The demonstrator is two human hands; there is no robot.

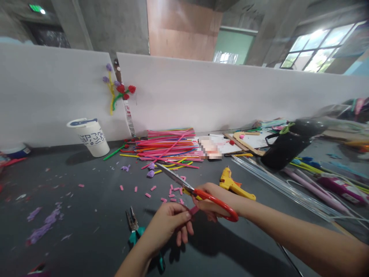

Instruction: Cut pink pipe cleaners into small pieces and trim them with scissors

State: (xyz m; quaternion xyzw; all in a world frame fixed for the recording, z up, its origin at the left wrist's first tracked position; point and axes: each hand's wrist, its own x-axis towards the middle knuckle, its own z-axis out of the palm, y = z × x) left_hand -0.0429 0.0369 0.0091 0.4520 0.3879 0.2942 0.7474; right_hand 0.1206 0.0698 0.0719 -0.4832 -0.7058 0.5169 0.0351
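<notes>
The right hand [215,204] is gripping the red handles of a pair of scissors [198,192], fingers closed through the loops, blades pointing up and left over the dark table [86,215]; the left hand [170,223] is pinching a short pink pipe-cleaner piece [193,210] between thumb and forefinger, just below the scissors; pink cut bits [173,192] are lying scattered beyond; green-handled pliers [134,227] are resting beside the left wrist; a yellow glue gun [233,184] is sitting right of the hands.
</notes>
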